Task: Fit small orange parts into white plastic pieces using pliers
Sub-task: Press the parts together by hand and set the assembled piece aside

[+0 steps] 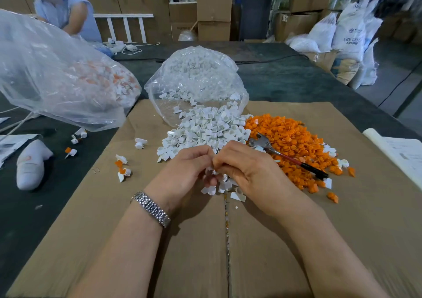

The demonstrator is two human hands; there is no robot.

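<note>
My left hand [189,167] and my right hand [242,169] meet fingertip to fingertip above the flattened cardboard [182,240], both pinching a small white plastic piece [211,172] that their fingers mostly hide. A heap of white pieces [203,128] spills from a clear bag [196,78] just beyond my hands. To its right lies a heap of orange parts [290,142]. The pliers [280,153], with red and black handles, lie untouched on the orange heap. A few white pieces [228,188] lie under my hands.
A large clear bag [52,76] of assembled white-and-orange pieces sits at the left, with several assembled pieces [122,167] scattered near it. A white glove [32,163] lies on the dark table [296,78]. A person stands at far left. Papers [402,153] lie at the right edge.
</note>
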